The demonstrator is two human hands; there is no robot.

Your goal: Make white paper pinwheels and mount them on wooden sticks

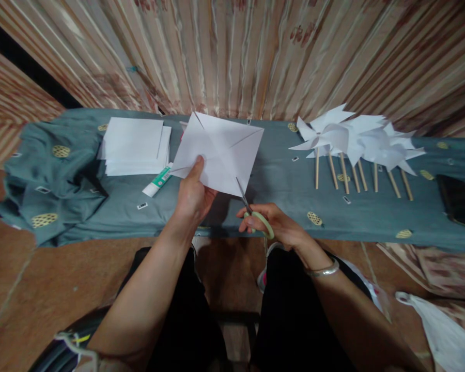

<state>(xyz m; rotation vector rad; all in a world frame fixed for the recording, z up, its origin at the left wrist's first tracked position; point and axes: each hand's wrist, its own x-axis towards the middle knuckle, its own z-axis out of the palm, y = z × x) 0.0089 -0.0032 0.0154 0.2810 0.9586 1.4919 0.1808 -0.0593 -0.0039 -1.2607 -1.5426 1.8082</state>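
Note:
My left hand (196,192) grips a square sheet of white paper (220,150) by its lower left edge, thumb on top. Slits run inward from the sheet's corners toward its middle. In my right hand (269,222) is a pair of scissors (261,219) with pale green handles, fingers through the loops. The blades meet the paper at its lower right corner. Left of the sheet lies a stack of white paper (134,144), with a green and white glue tube (157,181) just below it.
Several white paper pinwheels (356,135) on wooden sticks lie to the right on the grey-green cloth (287,181). A dark phone (458,200) rests at the far right. The cloth is bunched at the left. A pleated curtain (232,57) hangs behind.

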